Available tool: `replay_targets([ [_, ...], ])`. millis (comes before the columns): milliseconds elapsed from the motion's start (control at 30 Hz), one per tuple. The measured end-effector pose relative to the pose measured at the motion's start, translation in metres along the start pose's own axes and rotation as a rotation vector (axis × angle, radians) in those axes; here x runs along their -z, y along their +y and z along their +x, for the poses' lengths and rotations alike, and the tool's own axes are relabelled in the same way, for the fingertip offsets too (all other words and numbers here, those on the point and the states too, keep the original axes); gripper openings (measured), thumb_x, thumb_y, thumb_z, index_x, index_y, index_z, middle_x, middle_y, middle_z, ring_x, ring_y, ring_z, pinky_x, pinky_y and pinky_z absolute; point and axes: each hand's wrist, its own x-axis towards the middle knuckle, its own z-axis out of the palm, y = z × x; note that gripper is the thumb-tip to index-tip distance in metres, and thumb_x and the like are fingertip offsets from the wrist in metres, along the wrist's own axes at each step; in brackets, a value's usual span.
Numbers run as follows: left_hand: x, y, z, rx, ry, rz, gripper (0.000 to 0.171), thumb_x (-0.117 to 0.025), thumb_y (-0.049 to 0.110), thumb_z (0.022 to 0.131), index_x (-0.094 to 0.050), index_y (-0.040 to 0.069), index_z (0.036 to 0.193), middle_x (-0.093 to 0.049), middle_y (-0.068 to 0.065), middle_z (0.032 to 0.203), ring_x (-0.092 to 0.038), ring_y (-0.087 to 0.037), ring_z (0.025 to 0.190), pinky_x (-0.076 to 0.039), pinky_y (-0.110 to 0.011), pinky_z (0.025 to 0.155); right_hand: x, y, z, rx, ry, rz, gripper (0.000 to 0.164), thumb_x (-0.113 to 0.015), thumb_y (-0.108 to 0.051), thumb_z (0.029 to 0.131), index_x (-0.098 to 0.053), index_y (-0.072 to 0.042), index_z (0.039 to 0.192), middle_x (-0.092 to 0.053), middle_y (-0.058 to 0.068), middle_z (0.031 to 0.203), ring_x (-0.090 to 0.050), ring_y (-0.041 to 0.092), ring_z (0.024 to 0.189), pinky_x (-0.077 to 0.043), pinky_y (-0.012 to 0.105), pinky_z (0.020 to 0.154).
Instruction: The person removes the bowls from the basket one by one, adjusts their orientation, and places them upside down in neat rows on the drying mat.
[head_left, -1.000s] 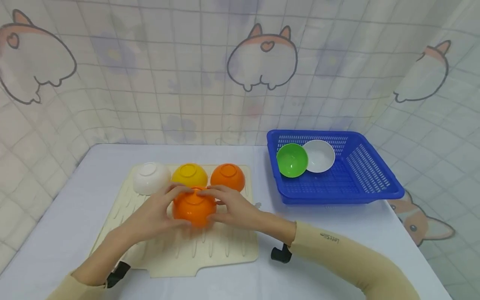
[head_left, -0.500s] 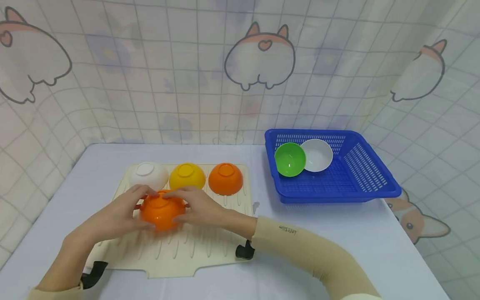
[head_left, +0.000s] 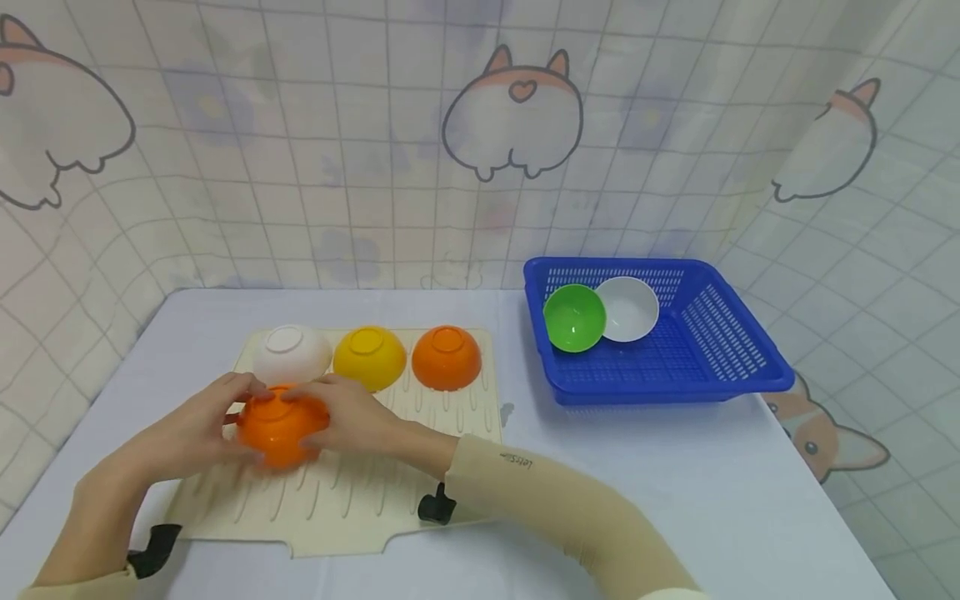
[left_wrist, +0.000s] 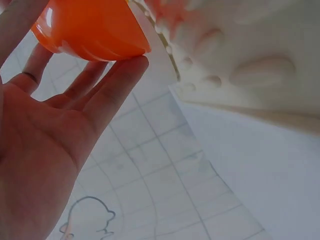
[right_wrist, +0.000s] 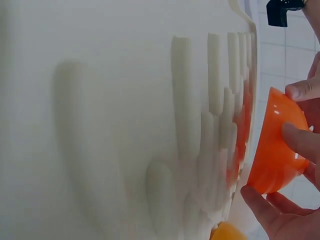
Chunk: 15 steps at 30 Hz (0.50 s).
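An upside-down orange bowl (head_left: 276,435) is held between both hands over the left part of a cream ridged draining board (head_left: 337,504). My left hand (head_left: 183,429) grips its left side, and my right hand (head_left: 352,417) grips its right side. In the right wrist view the rim of the orange bowl (right_wrist: 277,145) shows a gap above the ridges. Fingertips support the rim of the orange bowl (left_wrist: 95,30) in the left wrist view. Behind it, a white bowl (head_left: 291,354), a yellow bowl (head_left: 369,358) and a second orange bowl (head_left: 447,358) stand upside down in a row.
A blue plastic basket (head_left: 667,387) stands at the back right of the white-covered table (head_left: 637,467). Inside it a green bowl (head_left: 574,318) and another white bowl (head_left: 632,308) lean with their openings showing. A tile-patterned curtain (head_left: 375,167) surrounds the table's back and sides.
Both hands have carried the orange bowl leftward, from in front of the yellow bowl to in front of the white one. The head view has shifted slightly.
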Motion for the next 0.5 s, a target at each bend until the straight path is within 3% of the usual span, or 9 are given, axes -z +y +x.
replay_targets([
  [133,0.002,-0.008,-0.003,0.027,-0.016,-0.034,0.063,-0.094,0.013,0.072,-0.055,0.006,0.121,-0.055,-0.011,0.124,-0.053,-0.039,0.118,-0.052,-0.057,0.094,-0.006,-0.004,0.006,-0.027,-0.009,-0.029,0.055,-0.08,-0.023,0.092,-0.06,-0.022,0.144,-0.057,-0.007,0.142,-0.049,0.009,0.128,-0.035,0.015,0.106],
  [200,0.003,-0.01,-0.004,0.036,-0.019,-0.048,0.063,-0.094,0.013,0.073,-0.055,0.005,0.121,-0.055,-0.013,0.126,-0.053,-0.043,0.119,-0.051,-0.059,0.094,-0.009,-0.006,0.008,-0.028,-0.009,-0.043,0.055,-0.08,-0.023,0.092,-0.06,-0.021,0.143,-0.057,-0.006,0.142,-0.049,0.009,0.129,-0.034,0.016,0.107],
  [300,0.005,-0.014,-0.007,0.039,-0.005,-0.051,0.063,-0.095,0.013,0.071,-0.056,0.006,0.12,-0.055,-0.011,0.125,-0.053,-0.043,0.119,-0.055,-0.04,0.095,-0.011,-0.008,0.012,-0.038,-0.005,-0.042,0.055,-0.08,-0.023,0.092,-0.06,-0.022,0.143,-0.057,-0.008,0.142,-0.047,0.008,0.13,-0.033,0.014,0.107],
  [400,0.007,-0.018,-0.008,0.043,-0.001,-0.052,0.062,-0.095,0.014,0.071,-0.056,0.007,0.119,-0.055,-0.011,0.124,-0.053,-0.044,0.12,-0.049,-0.019,0.092,-0.014,-0.01,0.014,-0.042,-0.002,-0.031,0.054,-0.08,-0.023,0.092,-0.061,-0.022,0.142,-0.056,-0.008,0.142,-0.047,0.007,0.129,-0.033,0.013,0.106],
  [433,0.007,-0.019,-0.008,0.045,-0.001,-0.056,0.062,-0.095,0.014,0.071,-0.056,0.007,0.119,-0.056,-0.011,0.124,-0.053,-0.044,0.12,-0.049,-0.019,0.092,-0.015,-0.01,0.015,-0.044,-0.003,-0.03,0.054,-0.08,-0.023,0.092,-0.061,-0.022,0.142,-0.056,-0.008,0.142,-0.047,0.007,0.129,-0.033,0.012,0.106],
  [500,0.007,-0.021,-0.008,0.046,-0.009,-0.071,0.062,-0.094,0.013,0.071,-0.056,0.005,0.119,-0.055,-0.013,0.125,-0.051,-0.046,0.121,-0.053,-0.031,0.096,-0.015,-0.01,0.015,-0.048,-0.005,-0.024,0.053,-0.079,-0.023,0.092,-0.061,-0.023,0.142,-0.054,-0.008,0.142,-0.047,0.006,0.128,-0.033,0.012,0.106],
])
